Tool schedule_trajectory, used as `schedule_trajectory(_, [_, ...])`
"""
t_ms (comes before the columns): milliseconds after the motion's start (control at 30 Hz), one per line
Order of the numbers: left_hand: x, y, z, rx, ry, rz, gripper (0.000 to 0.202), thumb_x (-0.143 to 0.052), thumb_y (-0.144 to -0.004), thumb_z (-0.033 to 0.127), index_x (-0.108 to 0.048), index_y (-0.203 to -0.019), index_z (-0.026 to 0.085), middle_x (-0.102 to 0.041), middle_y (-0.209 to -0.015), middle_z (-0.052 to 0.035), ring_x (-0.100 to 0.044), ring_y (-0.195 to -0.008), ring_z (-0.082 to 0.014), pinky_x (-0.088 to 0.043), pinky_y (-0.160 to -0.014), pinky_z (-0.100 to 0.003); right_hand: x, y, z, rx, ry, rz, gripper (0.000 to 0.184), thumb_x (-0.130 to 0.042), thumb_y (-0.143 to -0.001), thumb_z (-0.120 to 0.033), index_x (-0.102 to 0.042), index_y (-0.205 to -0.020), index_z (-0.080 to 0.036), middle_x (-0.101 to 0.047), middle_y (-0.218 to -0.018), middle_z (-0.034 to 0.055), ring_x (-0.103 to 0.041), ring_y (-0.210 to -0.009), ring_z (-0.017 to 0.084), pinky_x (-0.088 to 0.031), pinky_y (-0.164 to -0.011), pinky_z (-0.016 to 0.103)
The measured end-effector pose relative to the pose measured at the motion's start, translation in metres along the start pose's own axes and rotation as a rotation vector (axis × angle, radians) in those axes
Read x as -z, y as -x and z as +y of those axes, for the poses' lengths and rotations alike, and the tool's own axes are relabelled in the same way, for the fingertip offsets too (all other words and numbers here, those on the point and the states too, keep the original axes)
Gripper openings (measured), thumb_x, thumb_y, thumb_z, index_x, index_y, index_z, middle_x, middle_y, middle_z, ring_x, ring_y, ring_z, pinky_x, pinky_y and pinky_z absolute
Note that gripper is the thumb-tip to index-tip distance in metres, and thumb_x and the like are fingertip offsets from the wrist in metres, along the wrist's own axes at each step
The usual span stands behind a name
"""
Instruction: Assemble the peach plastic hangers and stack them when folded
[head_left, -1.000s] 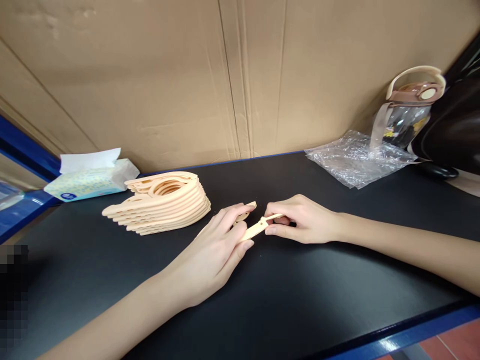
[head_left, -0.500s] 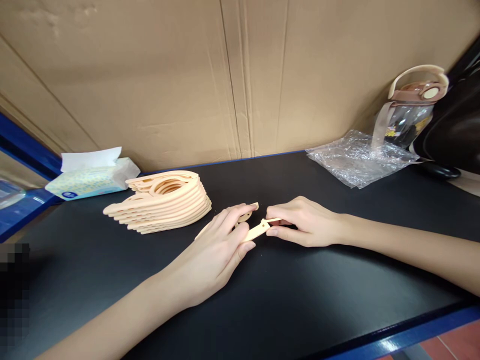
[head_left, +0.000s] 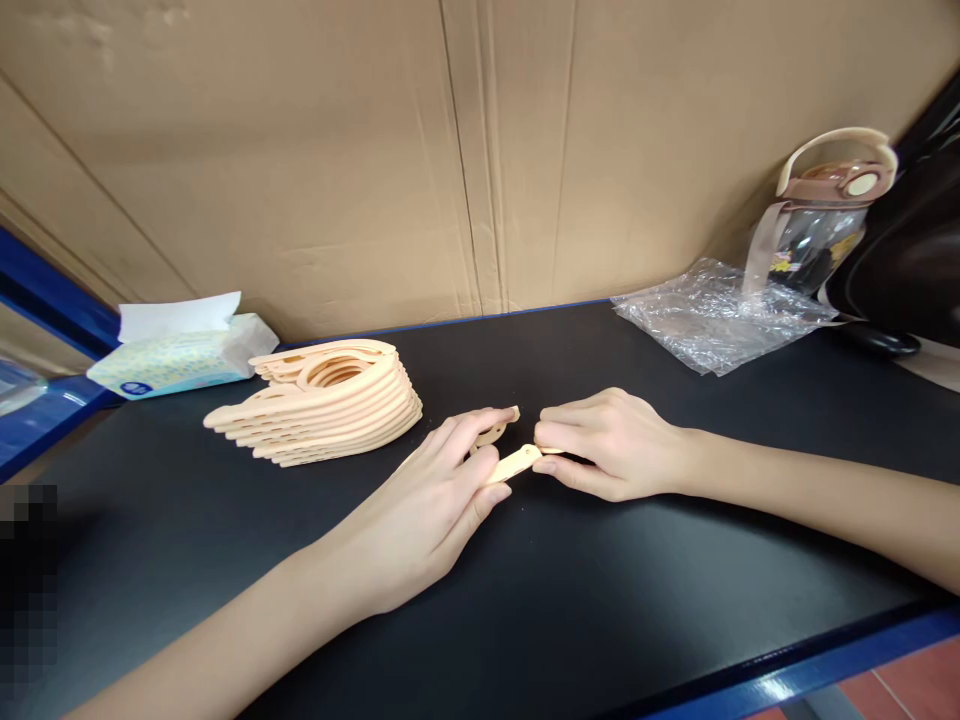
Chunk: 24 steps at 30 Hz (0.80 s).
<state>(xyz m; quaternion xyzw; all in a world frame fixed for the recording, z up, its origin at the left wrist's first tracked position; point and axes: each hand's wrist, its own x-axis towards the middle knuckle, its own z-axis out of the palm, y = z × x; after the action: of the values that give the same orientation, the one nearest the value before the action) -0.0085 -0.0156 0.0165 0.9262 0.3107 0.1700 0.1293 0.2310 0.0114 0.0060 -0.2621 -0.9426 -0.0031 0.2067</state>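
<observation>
My left hand (head_left: 442,490) is wrapped over a cream plastic folding hanger (head_left: 516,463), thumb on the near side. A pierced end of the hanger sticks out to the right of the fingers, and a curved part shows beyond them. The rest lies hidden beneath the hand. Pinched between the thumb and fingers of my right hand (head_left: 607,445) is a thin cream plastic strip (head_left: 551,450), mostly covered, that meets the pierced end. Left of my hands, a neat stack of matching cream hangers (head_left: 330,405) rests on the black table (head_left: 600,590).
Behind the stack at the left sits a tissue pack (head_left: 180,355). A crumpled clear plastic bag (head_left: 712,315) lies at the back right, beside a drinking bottle (head_left: 821,235) with a handle. Cardboard (head_left: 337,170) stands along the table's back edge.
The thin strip in my right hand has tilted down, from angled above the hanger's pierced end to lower beside it. My right fingers have closed further over it. My left hand stays put.
</observation>
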Motion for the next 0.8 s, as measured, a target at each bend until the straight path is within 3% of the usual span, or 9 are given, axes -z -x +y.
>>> schedule_trajectory(400, [0.0032, -0.0017, -0.0003, 0.021, -0.003, -0.06, 0.031, -0.034, -0.102, 0.028, -0.049, -0.129, 0.021, -0.038, -0.145, -0.0091, -0.037, -0.135, -0.0235, -0.039, -0.111, -0.041, -0.0017, -0.0012, -0.0022, 0.019, 0.104, 0.064, 0.032, -0.04, -0.098, -0.033, -0.053, -0.073, -0.018, -0.047, -0.062, -0.0029, -0.04, -0.051, 0.009, -0.022, -0.046, 0.025])
schedule_trajectory(567, [0.0042, -0.0018, -0.0008, 0.004, -0.003, -0.076, 0.033, -0.035, -0.102, 0.027, -0.049, -0.131, 0.023, -0.042, -0.143, -0.0087, -0.04, -0.133, -0.0239, -0.04, -0.11, -0.042, -0.0036, -0.0017, -0.0027, 0.048, 0.152, 0.156, 0.032, -0.048, -0.092, -0.033, -0.053, -0.064, -0.018, -0.044, -0.06, -0.0028, -0.036, -0.05, 0.009, -0.024, -0.048, 0.024])
schedule_trajectory(800, [0.0045, -0.0032, -0.0004, 0.042, 0.012, -0.095, 0.028, -0.035, -0.102, 0.03, -0.057, -0.117, 0.022, -0.044, -0.142, -0.0063, -0.041, -0.132, -0.0228, -0.039, -0.11, -0.041, -0.0032, -0.0047, -0.002, 0.084, 0.173, 0.204, 0.028, -0.052, -0.086, -0.032, -0.056, -0.063, -0.017, -0.045, -0.062, -0.0009, -0.036, -0.057, 0.012, -0.027, -0.055, 0.027])
